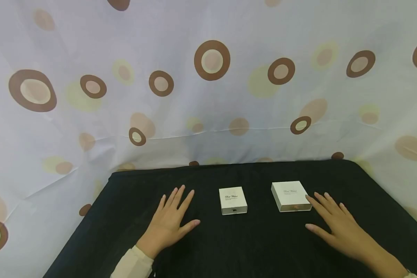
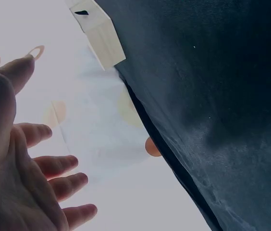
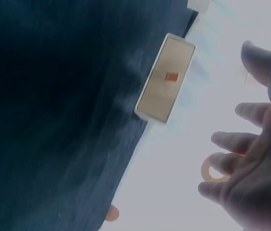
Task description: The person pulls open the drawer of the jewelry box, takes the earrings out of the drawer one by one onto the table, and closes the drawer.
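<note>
Two white drawer-style gift boxes with dark lettering on their lids lie on a black cloth. The smaller box (image 1: 233, 197) has a dark pull tab on its front and sits near the middle. The larger box (image 1: 290, 194), to its right, shows an orange-brown tab (image 3: 172, 77) in the right wrist view. My left hand (image 1: 171, 220), fingers spread and straight, is left of the smaller box and apart from it. My right hand (image 1: 337, 226) is likewise spread, its index fingertip overlapping the larger box's right edge in the head view; whether they touch I cannot tell. Neither hand holds anything.
A black cloth (image 1: 201, 247) covers the table, whose back edge runs behind the boxes. Behind it hangs a white curtain (image 1: 180, 46) printed with brown, tan and yellow circles. A light sleeve (image 1: 133, 264) covers the left wrist.
</note>
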Available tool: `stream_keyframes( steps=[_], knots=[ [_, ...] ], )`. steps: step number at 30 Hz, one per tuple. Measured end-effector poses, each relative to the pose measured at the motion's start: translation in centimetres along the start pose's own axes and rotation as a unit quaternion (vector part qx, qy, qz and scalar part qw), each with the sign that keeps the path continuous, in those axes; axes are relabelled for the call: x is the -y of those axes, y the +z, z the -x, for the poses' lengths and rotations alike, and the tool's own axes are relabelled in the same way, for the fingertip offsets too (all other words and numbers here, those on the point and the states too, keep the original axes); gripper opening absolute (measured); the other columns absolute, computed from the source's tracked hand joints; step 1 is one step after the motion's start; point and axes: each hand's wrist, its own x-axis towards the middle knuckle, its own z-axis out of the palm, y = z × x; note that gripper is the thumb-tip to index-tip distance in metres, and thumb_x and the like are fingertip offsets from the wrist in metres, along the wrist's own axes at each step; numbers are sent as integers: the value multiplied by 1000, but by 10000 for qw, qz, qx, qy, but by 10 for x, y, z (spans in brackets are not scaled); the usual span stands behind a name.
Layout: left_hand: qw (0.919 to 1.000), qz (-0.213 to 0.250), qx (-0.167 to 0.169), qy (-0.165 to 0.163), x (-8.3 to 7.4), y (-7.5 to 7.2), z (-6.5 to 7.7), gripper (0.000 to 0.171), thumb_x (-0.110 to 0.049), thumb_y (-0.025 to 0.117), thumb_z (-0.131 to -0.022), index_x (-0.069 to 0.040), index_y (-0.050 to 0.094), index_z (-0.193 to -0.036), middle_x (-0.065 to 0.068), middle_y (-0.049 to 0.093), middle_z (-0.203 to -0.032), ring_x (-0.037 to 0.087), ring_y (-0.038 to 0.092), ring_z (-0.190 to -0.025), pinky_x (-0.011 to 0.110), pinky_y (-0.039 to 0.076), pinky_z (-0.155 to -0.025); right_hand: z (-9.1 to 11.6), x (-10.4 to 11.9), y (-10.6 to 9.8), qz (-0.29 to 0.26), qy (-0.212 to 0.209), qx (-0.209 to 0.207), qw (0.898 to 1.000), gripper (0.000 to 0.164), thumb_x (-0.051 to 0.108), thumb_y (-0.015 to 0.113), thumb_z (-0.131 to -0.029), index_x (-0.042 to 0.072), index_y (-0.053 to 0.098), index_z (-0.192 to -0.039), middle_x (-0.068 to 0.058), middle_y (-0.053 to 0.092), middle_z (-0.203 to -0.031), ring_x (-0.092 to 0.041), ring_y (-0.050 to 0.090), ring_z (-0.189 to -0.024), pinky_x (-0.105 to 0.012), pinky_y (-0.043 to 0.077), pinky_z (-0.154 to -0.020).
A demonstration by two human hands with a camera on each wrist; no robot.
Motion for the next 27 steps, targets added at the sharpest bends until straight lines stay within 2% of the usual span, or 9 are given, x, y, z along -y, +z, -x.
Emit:
stream_keyframes(
  steps=[3,6,8,12,20,23,27],
  knots=[
    [9999,12,-105,81,0,0,-1,78,-60,51,-91,-20,27,-153,11,19,-159,32,19,-145,58,19,-114,-3,7,3,-83,-24,-81,9999,76,37,66,-91,9,30,-151,-27,29,-150,-43,14,-143,-70,12,-107],
    [9998,-5,-107,146,1,0,-3,76,-58,53,-92,-18,29,-153,11,22,-158,31,23,-144,58,22,-113,-6,17,6,-173,34,-119,9998,71,36,67,-90,6,38,-147,-28,35,-146,-47,30,-135,-69,30,-98],
    [9996,-34,-126,234,1,0,-6,76,-56,54,-92,-15,32,-151,12,25,-157,30,26,-143,57,24,-113,-9,23,7,-251,103,-140,9995,68,36,67,-90,5,41,-145,-27,39,-144,-48,36,-130,-68,36,-93],
    [9988,-20,-206,448,3,0,-17,73,-52,57,-92,-10,37,-149,12,31,-155,28,33,-141,53,27,-113,-12,37,10,-424,186,-278,9985,60,32,66,-92,4,46,-140,-25,46,-139,-47,44,-125,-66,39,-90],
    [9957,599,-123,692,4,3,-38,70,-48,57,-94,-7,39,-147,10,35,-153,28,42,-135,48,35,-110,-19,56,24,-762,323,-408,9957,48,27,63,-94,3,53,-134,-21,57,-129,-43,55,-114,-61,47,-84],
    [9941,818,-7,717,2,7,-46,69,-46,58,-94,-8,39,-147,7,32,-154,27,40,-137,46,38,-108,-20,62,29,-892,467,-437,9940,44,26,63,-94,2,56,-131,-20,60,-126,-42,58,-111,-59,49,-83],
    [9916,955,198,848,0,15,-57,69,-44,58,-94,-8,36,-148,7,29,-156,25,33,-140,43,35,-110,-20,69,36,-1105,655,-462,9906,40,24,63,-94,2,60,-127,-17,64,-120,-39,60,-109,-57,49,-84]
  ],
)
